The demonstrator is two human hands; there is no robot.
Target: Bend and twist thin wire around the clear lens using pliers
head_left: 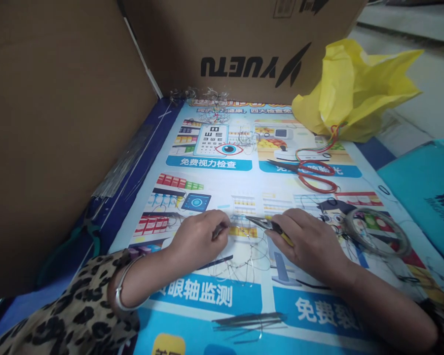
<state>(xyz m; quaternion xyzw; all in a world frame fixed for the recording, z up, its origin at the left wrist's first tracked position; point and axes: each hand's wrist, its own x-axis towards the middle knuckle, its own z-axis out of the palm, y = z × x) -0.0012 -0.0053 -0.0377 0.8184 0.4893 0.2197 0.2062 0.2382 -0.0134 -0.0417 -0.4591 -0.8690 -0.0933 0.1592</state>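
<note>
My left hand [200, 236] rests on a printed poster mat [222, 177], fingers pinched on a thin wire piece [240, 251] that loops down between my hands. My right hand [311, 241] is closed round yellow-handled pliers [270, 226], whose pointed jaws aim left toward the left fingertips. Bent wire shapes lie on the mat just below both hands. A silver bangle [124, 296] sits on my left wrist, above a leopard-print sleeve.
Red-handled scissors [314, 175] lie beyond my right hand, near a yellow plastic bag [355, 88]. A wire coil [377, 231] sits at right. Cardboard walls [59, 123] stand left and behind. Straight wire bundles lie at left [122, 162] and near the front [247, 323]. Finished wire pieces [207, 98] rest at back.
</note>
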